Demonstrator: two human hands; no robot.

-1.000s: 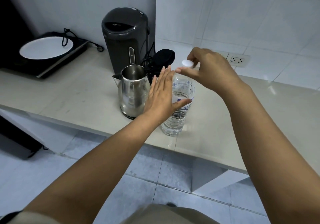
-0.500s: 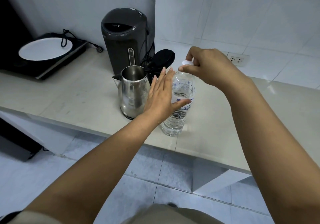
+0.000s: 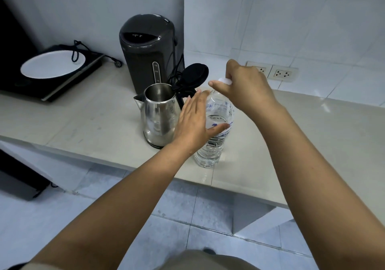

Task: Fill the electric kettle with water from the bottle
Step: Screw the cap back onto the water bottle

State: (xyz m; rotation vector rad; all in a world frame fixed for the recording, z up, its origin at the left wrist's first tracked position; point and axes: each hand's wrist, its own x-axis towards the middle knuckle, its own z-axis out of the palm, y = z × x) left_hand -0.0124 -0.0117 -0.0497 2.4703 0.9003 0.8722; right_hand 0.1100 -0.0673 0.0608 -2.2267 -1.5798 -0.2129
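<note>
A clear plastic water bottle stands upright near the front edge of the pale counter, partly filled with water. My left hand braces it from the left, fingers straight and thumb pressed across its front. My right hand pinches the white cap at the bottle's top; I cannot tell whether the cap is on the neck or just off it. The steel electric kettle stands touching-close on the bottle's left, its black lid flipped up and its mouth open and empty-looking.
A tall dark hot-water dispenser stands behind the kettle with cables beside it. At far left a black cooktop carries a white plate. Wall sockets sit behind my right hand. The counter's front edge runs just below the bottle.
My right hand has turned at the wrist and dropped slightly over the bottle's top with the cap in its fingers. Left hand, bottle and kettle have stayed put.
</note>
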